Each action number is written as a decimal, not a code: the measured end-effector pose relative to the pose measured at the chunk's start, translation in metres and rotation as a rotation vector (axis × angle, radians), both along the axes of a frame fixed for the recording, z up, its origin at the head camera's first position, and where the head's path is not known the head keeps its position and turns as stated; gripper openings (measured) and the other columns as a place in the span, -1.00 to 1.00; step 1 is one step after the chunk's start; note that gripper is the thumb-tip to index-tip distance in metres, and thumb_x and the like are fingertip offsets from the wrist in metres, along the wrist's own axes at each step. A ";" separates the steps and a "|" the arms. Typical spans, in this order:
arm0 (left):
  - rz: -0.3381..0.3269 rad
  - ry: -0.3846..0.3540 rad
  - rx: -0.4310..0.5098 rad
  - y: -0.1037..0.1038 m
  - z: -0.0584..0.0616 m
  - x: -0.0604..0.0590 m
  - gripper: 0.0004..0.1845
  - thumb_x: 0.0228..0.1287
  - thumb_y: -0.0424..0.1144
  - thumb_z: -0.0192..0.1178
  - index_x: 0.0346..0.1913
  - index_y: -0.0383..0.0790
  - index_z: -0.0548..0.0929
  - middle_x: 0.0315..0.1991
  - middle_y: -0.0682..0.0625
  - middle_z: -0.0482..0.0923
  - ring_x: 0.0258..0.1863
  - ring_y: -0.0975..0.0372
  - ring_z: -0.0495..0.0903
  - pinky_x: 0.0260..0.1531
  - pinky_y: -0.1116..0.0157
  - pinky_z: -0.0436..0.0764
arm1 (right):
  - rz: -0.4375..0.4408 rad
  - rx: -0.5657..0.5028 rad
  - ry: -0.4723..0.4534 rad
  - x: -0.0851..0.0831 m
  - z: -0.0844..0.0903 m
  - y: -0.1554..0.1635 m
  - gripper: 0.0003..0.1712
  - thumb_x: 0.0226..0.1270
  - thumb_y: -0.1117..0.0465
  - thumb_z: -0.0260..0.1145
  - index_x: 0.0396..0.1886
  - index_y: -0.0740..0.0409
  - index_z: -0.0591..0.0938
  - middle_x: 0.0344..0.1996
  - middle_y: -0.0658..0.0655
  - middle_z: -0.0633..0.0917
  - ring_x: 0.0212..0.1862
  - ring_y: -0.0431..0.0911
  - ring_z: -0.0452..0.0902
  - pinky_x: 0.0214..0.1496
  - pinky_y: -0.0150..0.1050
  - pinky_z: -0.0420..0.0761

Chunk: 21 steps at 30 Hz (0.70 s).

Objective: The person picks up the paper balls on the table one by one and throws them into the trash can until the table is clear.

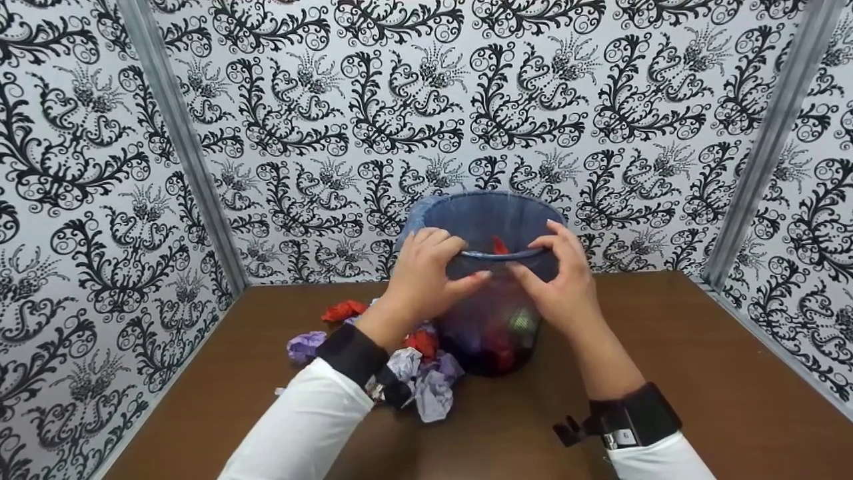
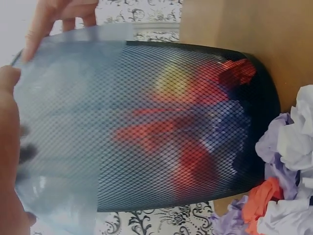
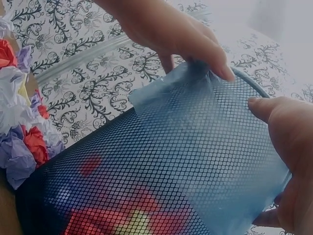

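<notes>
2 hands (left (image 1: 426, 277), right (image 1: 560, 280)) apparently both pinching the blue liner (image 1: 486, 217) over the mesh bin (image 1: 493, 333) rim.

Legible text, labels, brands, numbers, signs: none recorded. I found no lettering on the mesh bin (image 1: 493, 320), on its blue liner bag (image 1: 486, 220), or on the crumpled papers (image 1: 426, 380) beside it. The wall covering (image 1: 426, 100) carried only a black scroll pattern, no words. A small pale tag on my right wrist strap (image 1: 623, 437) was too small to read.
</notes>
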<state>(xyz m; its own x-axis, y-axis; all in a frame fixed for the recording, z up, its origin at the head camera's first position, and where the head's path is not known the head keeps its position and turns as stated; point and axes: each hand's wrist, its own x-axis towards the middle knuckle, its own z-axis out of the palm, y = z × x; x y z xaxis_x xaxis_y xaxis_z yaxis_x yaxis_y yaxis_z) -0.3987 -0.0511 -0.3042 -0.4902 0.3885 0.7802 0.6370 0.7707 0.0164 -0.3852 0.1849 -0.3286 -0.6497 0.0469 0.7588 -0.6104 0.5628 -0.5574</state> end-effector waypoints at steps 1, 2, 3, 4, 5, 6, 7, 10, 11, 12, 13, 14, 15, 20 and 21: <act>0.004 -0.024 -0.012 -0.003 0.002 0.003 -0.42 0.10 0.44 0.10 -0.12 0.05 0.64 -0.21 0.15 0.54 0.02 0.22 0.44 0.19 -0.02 0.33 | 0.002 0.001 -0.003 0.000 0.000 0.000 -0.50 0.01 -0.19 0.50 -0.14 -0.10 0.57 0.38 0.01 0.36 0.43 0.06 0.17 0.37 0.23 0.17; 0.009 -0.049 -0.024 -0.006 0.003 0.007 -0.39 0.11 0.45 0.09 0.00 0.08 0.63 -0.10 0.15 0.57 0.11 0.21 0.42 0.26 -0.11 0.24 | 0.004 0.003 -0.008 0.000 0.001 0.000 -0.50 0.01 -0.19 0.50 -0.14 -0.10 0.57 0.38 0.01 0.35 0.43 0.06 0.17 0.37 0.24 0.16; 0.019 -0.066 -0.035 -0.010 0.004 0.009 -0.34 0.12 0.46 0.07 0.12 0.11 0.60 0.03 0.15 0.56 0.21 0.20 0.38 0.31 -0.18 0.13 | 0.005 0.005 -0.013 0.000 0.001 0.000 -0.50 0.01 -0.19 0.50 -0.13 -0.09 0.57 0.38 0.01 0.35 0.43 0.06 0.17 0.37 0.24 0.16; 0.030 -0.081 -0.043 -0.014 0.004 0.012 -0.30 0.12 0.46 0.05 0.21 0.15 0.55 0.15 0.15 0.52 0.28 0.18 0.33 0.34 -0.23 0.03 | 0.006 0.007 -0.017 0.000 0.001 0.001 -0.50 0.01 -0.19 0.50 -0.13 -0.09 0.57 0.39 0.02 0.34 0.43 0.07 0.17 0.37 0.24 0.16; 0.041 -0.091 -0.046 -0.018 0.003 0.014 -0.28 0.13 0.47 0.03 0.27 0.17 0.50 0.25 0.16 0.46 0.34 0.16 0.28 0.35 -0.24 -0.02 | 0.007 0.008 -0.022 0.001 0.002 0.001 -0.49 0.01 -0.19 0.50 -0.12 -0.09 0.57 0.39 0.03 0.34 0.44 0.08 0.16 0.37 0.25 0.16; 0.051 -0.101 -0.044 -0.024 0.003 0.016 -0.26 0.14 0.47 0.02 0.32 0.19 0.45 0.33 0.16 0.39 0.39 0.14 0.23 0.36 -0.26 -0.08 | 0.008 0.008 -0.028 0.000 0.002 0.001 -0.49 0.01 -0.19 0.50 -0.12 -0.08 0.57 0.40 0.05 0.33 0.44 0.09 0.16 0.36 0.26 0.16; 0.056 -0.108 -0.034 -0.030 0.001 0.018 -0.25 0.14 0.47 0.02 0.35 0.21 0.41 0.38 0.16 0.32 0.42 0.11 0.19 0.36 -0.26 -0.12 | 0.011 0.008 -0.034 0.000 0.002 0.001 -0.48 0.01 -0.19 0.50 -0.11 -0.06 0.58 0.40 0.06 0.32 0.44 0.10 0.15 0.36 0.27 0.16; 0.066 -0.134 0.019 -0.053 -0.004 0.021 -0.26 0.14 0.44 0.06 0.36 0.24 0.38 0.44 0.15 0.23 0.44 0.10 0.15 0.37 -0.24 -0.09 | 0.015 0.010 -0.048 0.000 0.003 0.002 -0.45 0.02 -0.18 0.50 -0.08 -0.01 0.57 0.41 0.08 0.31 0.44 0.12 0.14 0.34 0.29 0.17; 0.066 -0.153 0.041 -0.062 -0.006 0.022 -0.27 0.14 0.43 0.08 0.35 0.24 0.38 0.45 0.15 0.21 0.44 0.10 0.15 0.37 -0.22 -0.05 | 0.016 0.009 -0.053 0.000 0.003 0.002 -0.44 0.02 -0.18 0.50 -0.08 -0.01 0.57 0.42 0.08 0.30 0.45 0.12 0.13 0.34 0.30 0.17; 0.068 -0.176 0.059 -0.071 -0.008 0.023 -0.28 0.14 0.41 0.09 0.35 0.24 0.39 0.45 0.14 0.21 0.43 0.10 0.16 0.37 -0.20 -0.01 | 0.017 0.009 -0.055 0.000 0.003 0.002 -0.44 0.02 -0.18 0.50 -0.07 0.00 0.57 0.42 0.08 0.30 0.45 0.12 0.13 0.34 0.31 0.17; 0.073 -0.202 0.077 -0.080 -0.011 0.024 -0.29 0.14 0.40 0.11 0.34 0.23 0.41 0.44 0.14 0.22 0.43 0.10 0.17 0.37 -0.17 0.04 | 0.017 0.010 -0.056 0.000 0.004 0.002 -0.44 0.03 -0.17 0.50 -0.07 0.00 0.57 0.42 0.09 0.30 0.45 0.12 0.12 0.34 0.31 0.16; 0.087 -0.236 0.090 -0.089 -0.013 0.026 -0.29 0.13 0.40 0.11 0.33 0.24 0.41 0.44 0.14 0.22 0.42 0.10 0.18 0.36 -0.15 0.09 | 0.017 0.010 -0.056 -0.001 0.004 0.002 -0.45 0.03 -0.17 0.50 -0.07 -0.01 0.57 0.42 0.09 0.30 0.45 0.11 0.12 0.34 0.31 0.16; 0.095 -0.273 0.104 -0.098 -0.016 0.027 -0.30 0.13 0.40 0.12 0.32 0.24 0.42 0.43 0.13 0.23 0.41 0.09 0.19 0.36 -0.13 0.12 | 0.017 0.009 -0.055 -0.001 0.004 0.002 -0.46 0.03 -0.17 0.49 -0.08 -0.01 0.57 0.42 0.09 0.30 0.46 0.10 0.11 0.34 0.32 0.15; 0.170 -0.460 0.176 -0.143 -0.036 0.037 -0.30 0.07 0.41 0.18 0.28 0.26 0.45 0.38 0.10 0.30 0.36 0.05 0.26 0.27 -0.18 0.25 | 0.015 0.007 -0.055 -0.001 0.003 0.002 -0.47 0.05 -0.15 0.49 -0.07 -0.01 0.57 0.41 0.06 0.31 0.47 0.06 0.08 0.36 0.29 0.14; 0.181 -0.497 0.193 -0.151 -0.041 0.039 -0.28 0.05 0.42 0.18 0.28 0.26 0.45 0.36 0.09 0.32 0.35 0.04 0.27 0.25 -0.18 0.28 | 0.015 0.006 -0.058 -0.001 0.002 0.001 -0.47 0.05 -0.16 0.49 -0.07 0.00 0.57 0.42 0.04 0.30 0.48 0.06 0.07 0.36 0.29 0.13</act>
